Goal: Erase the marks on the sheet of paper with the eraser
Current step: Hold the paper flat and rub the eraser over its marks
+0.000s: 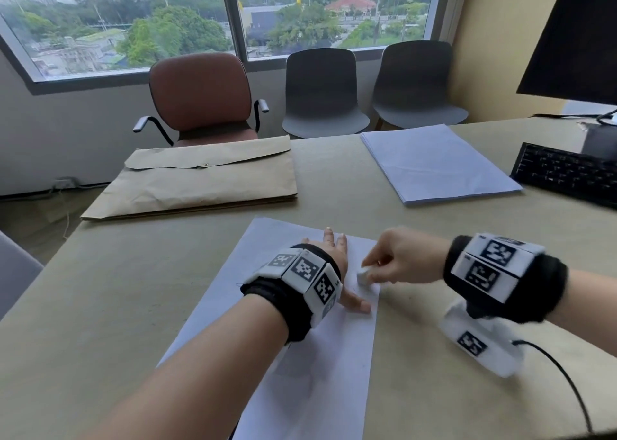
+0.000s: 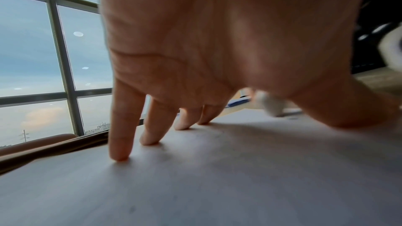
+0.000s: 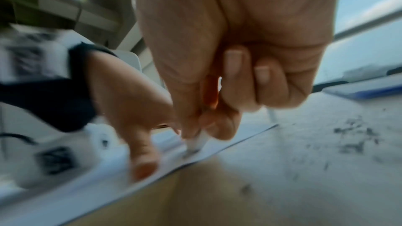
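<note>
Two stacks are noted at the far side of the surface [image 1: 117,299]: a brown envelope [image 1: 200,179] and a pile of white paper [image 1: 437,165], with a black keyboard [image 1: 567,172] at the right edge and eraser crumbs [image 3: 352,137] scattered nearby. One sheet of paper [image 1: 300,356] is pinned flat by the left hand [image 1: 337,266], fingers spread and straight, none curled. One white eraser [image 1: 364,275] is pinched in the right hand [image 1: 407,256], its grip clamped on it, the tip pressed to the sheet near the right edge, just beside the left thumb.
</note>
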Tool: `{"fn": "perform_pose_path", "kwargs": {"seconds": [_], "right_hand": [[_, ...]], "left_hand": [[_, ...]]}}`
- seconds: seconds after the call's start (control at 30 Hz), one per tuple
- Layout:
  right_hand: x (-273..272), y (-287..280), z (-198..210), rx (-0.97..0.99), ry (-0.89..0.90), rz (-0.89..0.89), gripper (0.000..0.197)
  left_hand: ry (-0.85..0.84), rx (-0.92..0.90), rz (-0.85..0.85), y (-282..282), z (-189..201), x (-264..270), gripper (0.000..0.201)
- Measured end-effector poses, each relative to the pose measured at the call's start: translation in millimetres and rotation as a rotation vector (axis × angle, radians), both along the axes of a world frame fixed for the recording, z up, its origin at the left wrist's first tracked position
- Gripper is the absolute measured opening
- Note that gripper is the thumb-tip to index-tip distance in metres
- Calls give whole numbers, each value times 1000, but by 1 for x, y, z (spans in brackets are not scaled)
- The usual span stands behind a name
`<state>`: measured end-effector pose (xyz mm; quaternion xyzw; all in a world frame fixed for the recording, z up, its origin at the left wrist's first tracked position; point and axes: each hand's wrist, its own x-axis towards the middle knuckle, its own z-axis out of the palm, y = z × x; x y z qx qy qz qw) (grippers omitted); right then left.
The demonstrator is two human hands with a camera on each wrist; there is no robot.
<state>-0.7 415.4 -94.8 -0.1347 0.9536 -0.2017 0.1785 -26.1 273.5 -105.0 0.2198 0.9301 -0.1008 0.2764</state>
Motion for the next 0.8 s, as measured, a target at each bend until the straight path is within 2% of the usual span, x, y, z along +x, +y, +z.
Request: {"fn": "perform_pose_path", "kwargs": {"seconds": [0.1, 0.2, 0.27, 0.47, 0.6, 0.67, 0.8], "right_hand": [[6, 0, 4, -1, -70, 26, 25], [-14, 2, 4, 3, 45, -92, 27], [-16, 1, 2, 21, 98, -107, 27], [5, -1, 7, 22, -68, 27, 23], [-18, -5, 4, 37, 113, -79, 25], [-12, -7, 0, 15, 139, -80, 22], [12, -10, 2, -10, -36, 81, 23]], "left_hand": [[-1, 5, 2, 0, 0, -1, 124], [-6, -4, 8, 0, 1, -1, 123], [-6, -7, 9, 0, 1, 0, 123], [-5, -6, 5, 1, 1, 1, 123], [-5, -3, 12, 0, 2, 1, 122], [-5, 1, 9, 0, 1, 1, 123], [-10, 5, -3, -1, -2, -2, 125]]}}
